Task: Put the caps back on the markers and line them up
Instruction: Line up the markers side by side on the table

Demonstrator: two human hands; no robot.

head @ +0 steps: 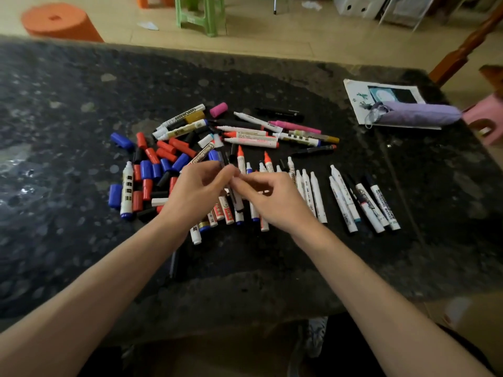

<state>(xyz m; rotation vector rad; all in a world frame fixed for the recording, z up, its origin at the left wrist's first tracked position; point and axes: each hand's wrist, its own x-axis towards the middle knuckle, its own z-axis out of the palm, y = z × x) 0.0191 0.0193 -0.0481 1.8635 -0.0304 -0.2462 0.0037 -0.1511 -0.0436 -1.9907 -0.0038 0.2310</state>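
A slim black marker (223, 159) is pinched between left hand (197, 191) and right hand (275, 201), above uncapped white markers (315, 197) (partly hidden by the wrists); red and blue plastic caps (164, 156) are heaped leftward on the dark speckled table (68, 118).

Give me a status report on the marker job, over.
Left hand and right hand both pinching a slim dark marker. Lined-up markers uncapped, loose caps heaped left. Nothing in the way.
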